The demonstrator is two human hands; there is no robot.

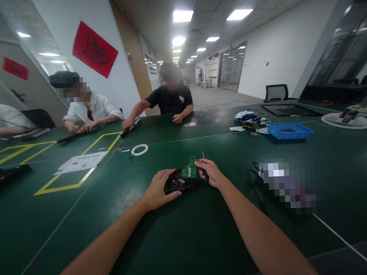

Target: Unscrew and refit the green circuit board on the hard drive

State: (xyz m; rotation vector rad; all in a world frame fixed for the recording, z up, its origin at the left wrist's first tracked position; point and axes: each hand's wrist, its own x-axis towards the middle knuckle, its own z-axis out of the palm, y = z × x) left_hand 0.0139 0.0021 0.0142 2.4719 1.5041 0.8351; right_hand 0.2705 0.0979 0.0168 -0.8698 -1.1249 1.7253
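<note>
A black plastic housing (173, 187) lies on the green table in front of me, its inside facing up. My left hand (158, 190) grips its left end, thumb along the near edge and fingers over the far side. Over the right part of the housing is a green circuit board (189, 170), tilted up, with a narrower part sticking out at the far side. My right hand (212, 172) is closed around a screwdriver (206, 176) with a dark handle, its thin shaft pointing away from me. Its fingertips touch the board's right edge; how firmly they pinch it is hidden.
A white ring (140, 150) and small loose parts lie beyond my left hand. To the right are a blurred-out object (287, 185) and a blue tray (289, 131). Yellow tape (56, 188) and papers (81, 162) mark the left side. Several people sit across the table (164, 243).
</note>
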